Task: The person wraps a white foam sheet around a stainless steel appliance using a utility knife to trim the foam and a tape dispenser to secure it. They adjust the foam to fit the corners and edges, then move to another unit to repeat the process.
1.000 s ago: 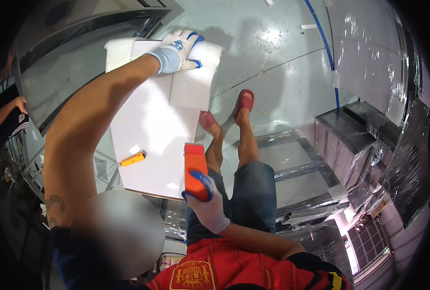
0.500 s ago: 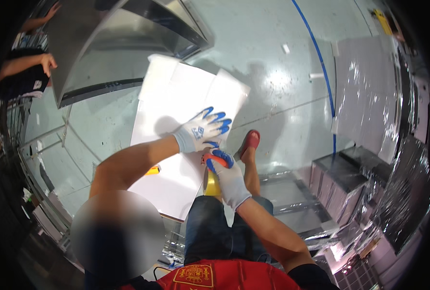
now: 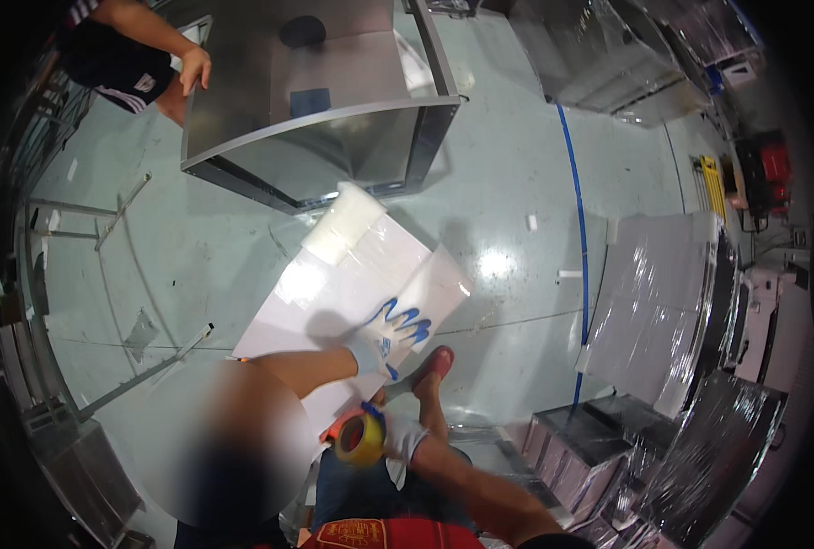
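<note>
My left hand (image 3: 392,337), in a white glove with blue fingertips, lies with fingers spread on a long white board (image 3: 320,316). Beneath it is the edge of a thin translucent wrapping sheet (image 3: 436,285) that covers the board's right side. My right hand (image 3: 401,433), gloved too, is closed around a tape dispenser (image 3: 361,439) with an orange-red part and a roll of yellow tape. The dispenser is above my lap by the board's near right edge. A folded piece of white foam (image 3: 345,224) covers the board's far end.
A large metal cabinet (image 3: 352,137) stands past the board; a co-worker's hand (image 3: 195,69) rests at its left edge. Film-wrapped panels (image 3: 649,306) and wrapped boxes (image 3: 572,444) are on the right. A metal frame (image 3: 123,210) lies left. Blue tape (image 3: 578,210) marks the floor.
My view has shifted, showing more of the cabinet. My right hand and the dispenser have drawn back toward my lap, turning the roll's side to view. My left hand stays spread on the sheet.
</note>
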{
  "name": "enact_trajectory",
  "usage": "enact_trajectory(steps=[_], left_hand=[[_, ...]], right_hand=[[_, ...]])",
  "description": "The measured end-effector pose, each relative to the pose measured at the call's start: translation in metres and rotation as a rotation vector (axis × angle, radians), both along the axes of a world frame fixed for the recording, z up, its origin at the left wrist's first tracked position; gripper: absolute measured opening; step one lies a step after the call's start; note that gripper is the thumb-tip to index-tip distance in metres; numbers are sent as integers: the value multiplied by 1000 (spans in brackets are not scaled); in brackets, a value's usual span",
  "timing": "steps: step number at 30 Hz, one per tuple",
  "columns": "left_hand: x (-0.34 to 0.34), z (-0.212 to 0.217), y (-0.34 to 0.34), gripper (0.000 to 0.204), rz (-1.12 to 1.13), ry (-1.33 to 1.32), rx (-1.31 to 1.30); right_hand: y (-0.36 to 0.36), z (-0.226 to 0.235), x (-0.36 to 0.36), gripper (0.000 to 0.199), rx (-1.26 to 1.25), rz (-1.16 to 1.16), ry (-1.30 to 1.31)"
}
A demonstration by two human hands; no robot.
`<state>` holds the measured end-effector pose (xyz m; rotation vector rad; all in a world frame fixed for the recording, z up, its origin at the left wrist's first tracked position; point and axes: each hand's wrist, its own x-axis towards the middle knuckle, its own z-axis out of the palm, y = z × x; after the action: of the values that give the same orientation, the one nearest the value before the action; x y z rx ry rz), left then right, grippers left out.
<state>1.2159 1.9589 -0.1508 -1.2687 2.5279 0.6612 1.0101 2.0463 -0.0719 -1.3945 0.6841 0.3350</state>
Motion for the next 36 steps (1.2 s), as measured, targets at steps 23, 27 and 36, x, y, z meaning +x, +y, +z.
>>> enact_trajectory(steps=[23,27,36], left_hand=[[-96,90,69,46,1587,853,274],[-138,112,-3,60,1765,1657,887],[-167,116,-17,40,1682,1434,756]], right_hand=[[-189,119,-209,118,349,-488,-140],[-255,125,-236,107,139,-134,-173],[-341,144,-205,100,-210,310,-132]])
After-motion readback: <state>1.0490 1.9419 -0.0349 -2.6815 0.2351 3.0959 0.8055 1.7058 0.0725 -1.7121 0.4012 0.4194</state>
